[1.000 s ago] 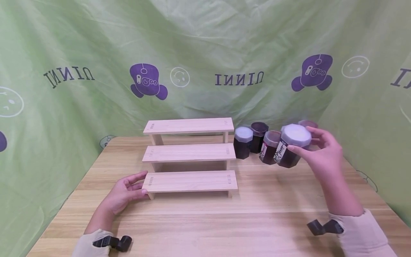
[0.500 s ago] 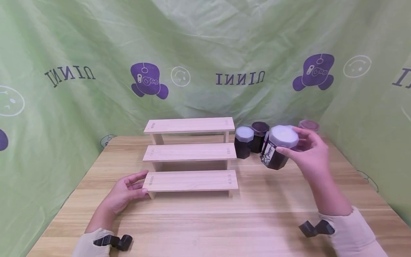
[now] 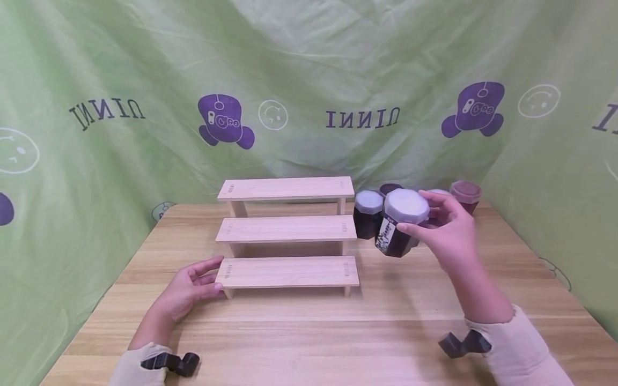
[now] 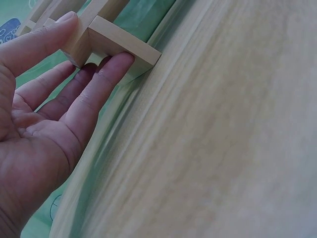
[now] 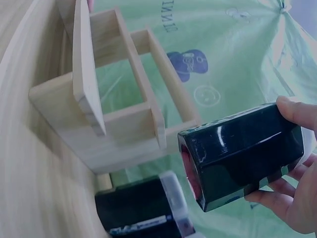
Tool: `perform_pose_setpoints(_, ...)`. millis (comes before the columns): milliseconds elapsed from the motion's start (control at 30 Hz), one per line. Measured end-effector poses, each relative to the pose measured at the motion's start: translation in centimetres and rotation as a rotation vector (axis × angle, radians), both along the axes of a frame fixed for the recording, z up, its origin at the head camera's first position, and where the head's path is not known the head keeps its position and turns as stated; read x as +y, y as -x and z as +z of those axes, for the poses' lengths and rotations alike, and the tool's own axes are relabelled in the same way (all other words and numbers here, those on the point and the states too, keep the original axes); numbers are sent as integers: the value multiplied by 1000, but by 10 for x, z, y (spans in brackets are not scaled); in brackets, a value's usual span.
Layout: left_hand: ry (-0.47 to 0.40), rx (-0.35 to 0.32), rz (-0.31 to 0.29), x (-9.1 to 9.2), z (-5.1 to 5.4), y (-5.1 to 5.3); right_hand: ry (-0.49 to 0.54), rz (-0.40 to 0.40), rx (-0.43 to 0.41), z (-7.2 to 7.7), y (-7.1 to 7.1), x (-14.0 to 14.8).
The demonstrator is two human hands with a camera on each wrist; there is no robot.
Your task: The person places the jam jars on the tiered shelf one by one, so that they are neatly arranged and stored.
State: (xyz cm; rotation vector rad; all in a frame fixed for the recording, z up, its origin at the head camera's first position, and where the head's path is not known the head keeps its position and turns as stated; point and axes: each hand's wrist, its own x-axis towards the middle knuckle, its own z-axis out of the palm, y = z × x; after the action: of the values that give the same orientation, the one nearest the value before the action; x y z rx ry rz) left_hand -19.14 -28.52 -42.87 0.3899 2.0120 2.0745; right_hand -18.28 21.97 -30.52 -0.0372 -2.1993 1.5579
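The right hand grips a jar above the bench, right of the rack; the left hand holds the rack's lower left end. Other jars stand right of the rack.

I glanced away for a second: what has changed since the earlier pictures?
The right hand has carried the pale-lidded jar leftward, toward the wooden rack, without letting go. The left hand still holds the rack; it and the standing jar beside it stayed put.
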Motion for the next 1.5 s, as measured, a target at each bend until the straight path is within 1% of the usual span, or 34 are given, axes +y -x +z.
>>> perform_pose_setpoints(200, 2, -4, 8, 0, 0, 0, -25, 30, -15, 6, 0, -10)
perform_pose_setpoints(467, 3, -9, 14, 0, -1, 0, 23, 90, -21, 13, 1, -24)
perform_pose_setpoints(700, 18, -5, 26, 1, 0, -1, 37, 131, -20, 22, 3, -38)
perform_pose_setpoints(867, 13, -2, 21, 0, -1, -1, 55, 161, 4, 28, 5, -49)
perform_pose_setpoints(1000, 7, 1, 17, 1, -1, 0, 46, 177, 23, 32, 7, -55)
perform_pose_setpoints(1133, 11, -1, 24, 1, -1, 0, 25, 178, 24, 34, 9, -63)
perform_pose_setpoints(1233, 19, -4, 32, 1, -1, 0, 15, 192, 26, 35, 12, -69)
perform_pose_setpoints(1367, 28, -10, 40, 1, -1, 0, 1, 232, 34, 37, 17, -77)
perform_pose_setpoints(1500, 30, -11, 37, 1, -1, 0, -14, 240, 42, 38, 23, -86)
